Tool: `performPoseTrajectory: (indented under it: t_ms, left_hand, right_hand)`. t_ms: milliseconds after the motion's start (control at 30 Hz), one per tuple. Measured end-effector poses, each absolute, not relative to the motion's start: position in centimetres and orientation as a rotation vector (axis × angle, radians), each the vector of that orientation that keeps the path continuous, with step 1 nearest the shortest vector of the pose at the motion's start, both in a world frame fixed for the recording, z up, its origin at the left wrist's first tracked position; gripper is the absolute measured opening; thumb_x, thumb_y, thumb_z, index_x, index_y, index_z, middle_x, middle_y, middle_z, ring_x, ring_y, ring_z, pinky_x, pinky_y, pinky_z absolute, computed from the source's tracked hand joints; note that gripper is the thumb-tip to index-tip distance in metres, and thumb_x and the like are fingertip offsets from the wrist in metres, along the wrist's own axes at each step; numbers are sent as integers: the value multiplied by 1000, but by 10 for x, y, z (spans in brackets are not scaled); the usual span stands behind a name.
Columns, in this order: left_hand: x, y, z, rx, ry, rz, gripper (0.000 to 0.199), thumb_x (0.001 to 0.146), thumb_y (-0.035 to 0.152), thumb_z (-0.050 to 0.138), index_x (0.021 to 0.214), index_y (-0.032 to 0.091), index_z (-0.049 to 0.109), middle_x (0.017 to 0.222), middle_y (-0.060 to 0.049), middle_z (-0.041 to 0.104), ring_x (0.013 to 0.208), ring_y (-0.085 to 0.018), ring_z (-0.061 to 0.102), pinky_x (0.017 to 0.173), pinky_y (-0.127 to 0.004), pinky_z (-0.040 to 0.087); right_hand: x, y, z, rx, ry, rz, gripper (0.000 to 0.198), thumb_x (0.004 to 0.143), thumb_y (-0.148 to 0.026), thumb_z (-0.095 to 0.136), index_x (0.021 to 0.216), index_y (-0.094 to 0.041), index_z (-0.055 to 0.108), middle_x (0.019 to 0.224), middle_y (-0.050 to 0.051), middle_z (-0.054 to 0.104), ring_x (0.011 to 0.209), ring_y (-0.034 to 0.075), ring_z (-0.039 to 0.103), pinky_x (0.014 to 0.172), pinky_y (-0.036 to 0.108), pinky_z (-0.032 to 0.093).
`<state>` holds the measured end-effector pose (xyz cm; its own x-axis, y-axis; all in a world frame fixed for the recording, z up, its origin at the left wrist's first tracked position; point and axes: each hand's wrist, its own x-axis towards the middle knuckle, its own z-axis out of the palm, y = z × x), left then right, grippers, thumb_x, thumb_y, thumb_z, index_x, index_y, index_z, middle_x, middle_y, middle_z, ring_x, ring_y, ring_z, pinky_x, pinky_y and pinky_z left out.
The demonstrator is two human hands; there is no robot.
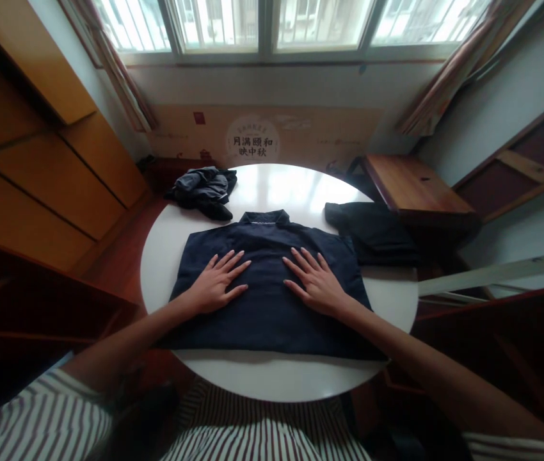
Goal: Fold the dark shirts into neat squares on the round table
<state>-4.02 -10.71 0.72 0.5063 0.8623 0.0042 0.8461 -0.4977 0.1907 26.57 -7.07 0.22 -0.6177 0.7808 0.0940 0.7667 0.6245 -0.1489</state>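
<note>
A dark navy collared shirt (pixel 262 320) lies spread on a round white table (pixel 272 378), its collar toward the window. Flat on its left part rests my left hand (pixel 217 282), fingers apart. My right hand (pixel 315 282) presses flat on the right part, fingers also spread. Neither hand grips the cloth. Both of the shirt's sleeves are out of sight, and I cannot tell how they are tucked.
A crumpled heap of dark clothes (pixel 205 189) sits at the table's back left. Folded black clothing (pixel 377 234) lies at the right, reaching the table's edge. Beyond it stands a wooden desk (pixel 416 182); wooden cabinets (pixel 51 186) line the left.
</note>
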Motion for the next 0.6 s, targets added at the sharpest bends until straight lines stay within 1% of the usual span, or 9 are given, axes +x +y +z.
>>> performPoseTrajectory:
  t_ms: [133,233,300,367,433,500,600]
  left_hand:
    - [-62,-123,3,2569,1568,154,63,100,57,36,157,35,21,165,-3,15,151,-28,15,120,-55,13]
    - [-71,-131,3,2548,1635,157,63,100,57,36,157,34,22,165,-3,17,151,-29,15,120,-55,15]
    - [-71,-129,4,2533,1667,166,63,100,57,35,156,32,27,164,-5,21,150,-30,18,120,-54,18]
    - [-68,-117,7,2516,1687,186,60,101,56,33,154,29,33,162,-7,28,148,-30,25,119,-53,22]
    - [-62,-96,11,2488,1702,193,58,102,53,28,153,27,36,160,-8,31,146,-30,28,117,-54,24]
    - [-59,-73,13,2437,1751,164,58,103,51,25,154,27,33,162,-9,28,148,-32,24,117,-59,22]
    - [-64,-48,10,2383,1849,120,59,102,51,26,156,26,29,163,-8,24,150,-33,17,116,-62,16]
  right_hand:
    - [300,-89,-3,-1474,-2616,74,67,99,-59,35,155,-24,33,164,10,16,151,32,15,119,55,20]
    - [315,-98,-3,-1519,-2568,55,70,98,-61,34,156,-21,31,164,13,16,150,32,16,119,54,22]
    - [317,-97,0,-1534,-2548,70,71,98,-61,33,155,-19,32,163,14,20,149,33,20,118,54,24]
    - [313,-87,7,-1529,-2544,94,68,99,-59,31,154,-19,34,161,14,28,148,32,26,117,55,26]
    - [302,-68,15,-1474,-2571,104,64,101,-56,27,154,-21,35,160,11,32,147,30,27,117,54,24]
    - [291,-43,21,-1461,-2608,112,62,102,-56,25,155,-24,34,161,8,30,148,30,25,118,56,22]
    - [283,-10,18,-1674,-2575,135,64,101,-59,23,156,-27,31,162,8,26,148,34,24,116,59,22]
